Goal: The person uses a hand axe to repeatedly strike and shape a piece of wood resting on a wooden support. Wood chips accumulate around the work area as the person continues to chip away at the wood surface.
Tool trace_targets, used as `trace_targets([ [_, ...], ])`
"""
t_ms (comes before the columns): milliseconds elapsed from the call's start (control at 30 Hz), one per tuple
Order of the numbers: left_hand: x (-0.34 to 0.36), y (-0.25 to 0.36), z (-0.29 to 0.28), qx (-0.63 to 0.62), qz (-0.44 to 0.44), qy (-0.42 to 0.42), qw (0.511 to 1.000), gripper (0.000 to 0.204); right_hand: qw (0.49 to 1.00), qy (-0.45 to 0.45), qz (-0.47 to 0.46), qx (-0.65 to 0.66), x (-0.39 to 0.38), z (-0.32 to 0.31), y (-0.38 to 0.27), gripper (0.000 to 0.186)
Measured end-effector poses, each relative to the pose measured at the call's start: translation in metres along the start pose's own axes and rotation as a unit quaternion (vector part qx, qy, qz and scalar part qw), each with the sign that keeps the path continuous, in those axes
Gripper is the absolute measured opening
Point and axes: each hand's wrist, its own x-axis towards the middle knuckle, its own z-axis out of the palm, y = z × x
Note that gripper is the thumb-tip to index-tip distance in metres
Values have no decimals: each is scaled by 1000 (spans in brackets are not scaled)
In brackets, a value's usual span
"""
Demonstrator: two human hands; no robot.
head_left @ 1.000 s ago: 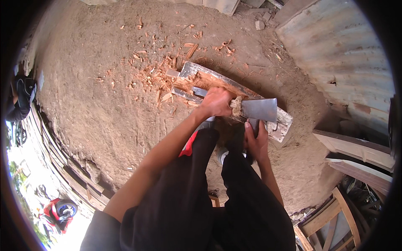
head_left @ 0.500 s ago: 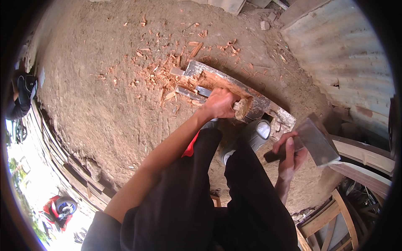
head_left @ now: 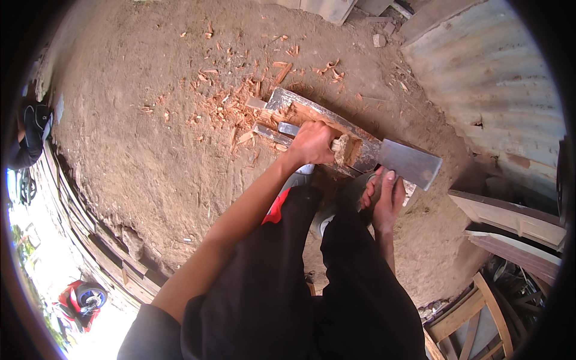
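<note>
My left hand [head_left: 313, 143] is closed round the wooden handle of a chisel [head_left: 288, 128]. The frayed handle end sticks out on the right of my fist, and the steel blade points left over the workpiece. That workpiece is a weathered piece of wood [head_left: 366, 131] with a hollowed reddish inside, lying aslant on the ground before my feet. My right hand [head_left: 385, 197] grips a tool with a broad grey rectangular head [head_left: 411, 163]. Its head hangs over the wood's right end, a little apart from the chisel handle. My right fingers hide most of its grip.
Reddish wood shavings [head_left: 225, 105] lie on the dirt ground [head_left: 150, 174]. A corrugated metal sheet [head_left: 492, 78] stands at the right, with boards [head_left: 504, 219] and a wooden frame [head_left: 462, 315] nearer me. My shoe [head_left: 357, 192] is by the wood. Another person [head_left: 33, 135] is at the far left.
My right hand has brought the grey-headed tool left and up toward the chisel handle. My left hand keeps its grip on the chisel, almost unmoved.
</note>
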Motion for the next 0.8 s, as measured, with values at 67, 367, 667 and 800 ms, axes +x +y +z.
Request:
trace_targets([
  [67, 0, -1, 0, 6, 5, -10, 1000, 30, 999, 30, -14, 12, -2, -3, 3, 38],
  [367, -1, -6, -16, -18, 13, -36, 999, 22, 963, -118, 1, -244, 4, -9, 36, 27],
  [667, -3, -5, -27, -26, 23, -77, 996, 21, 987, -43, 16, -157, -14, -23, -17, 38],
  [800, -6, -12, -29, -66, 9, -60, 996, 22, 993, -19, 5, -120, -13, -21, -21, 40],
])
